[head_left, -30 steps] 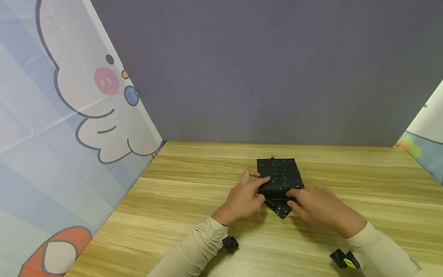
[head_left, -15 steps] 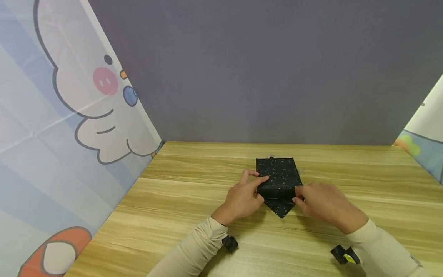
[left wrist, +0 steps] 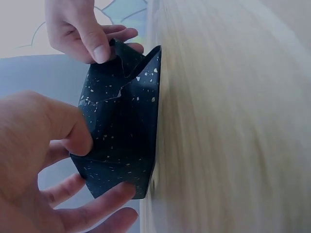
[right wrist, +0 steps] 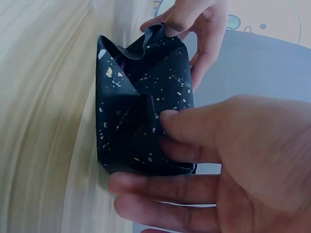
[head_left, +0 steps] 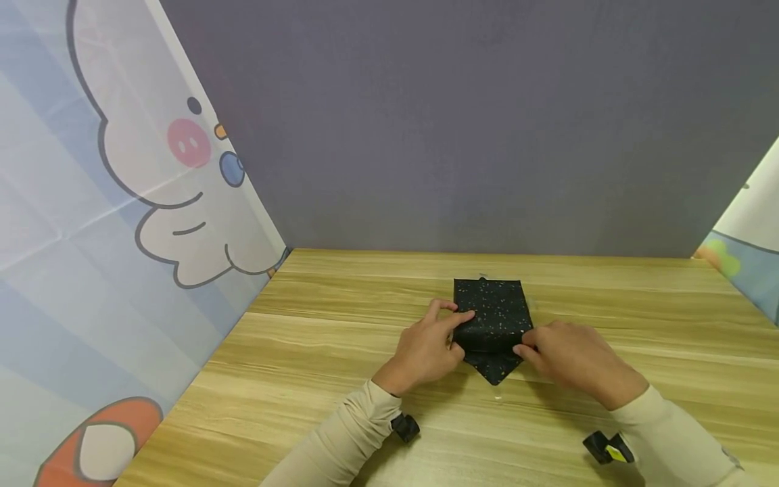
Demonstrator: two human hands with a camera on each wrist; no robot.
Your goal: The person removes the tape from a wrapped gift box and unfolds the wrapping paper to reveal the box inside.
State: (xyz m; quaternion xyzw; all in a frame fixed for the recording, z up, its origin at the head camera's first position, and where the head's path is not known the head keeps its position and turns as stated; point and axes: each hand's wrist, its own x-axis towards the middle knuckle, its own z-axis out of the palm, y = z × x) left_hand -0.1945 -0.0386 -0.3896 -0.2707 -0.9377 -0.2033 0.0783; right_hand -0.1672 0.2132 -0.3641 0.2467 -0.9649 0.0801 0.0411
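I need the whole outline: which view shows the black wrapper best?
Head: it shows the black wrapper from above with its pointed flap, fingers covering little. Both wrist views show its folds closer, but fingers block parts.

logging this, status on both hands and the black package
Left hand gripping black package at left end; right hand pinching near right corner. Package on table, pointed flap toward person. No obstruction seen.

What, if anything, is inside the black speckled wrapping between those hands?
Only the wrapping shows, boxy in shape, with a pointed flap at its near end. The left hand and right hand hold it; anything inside is covered.
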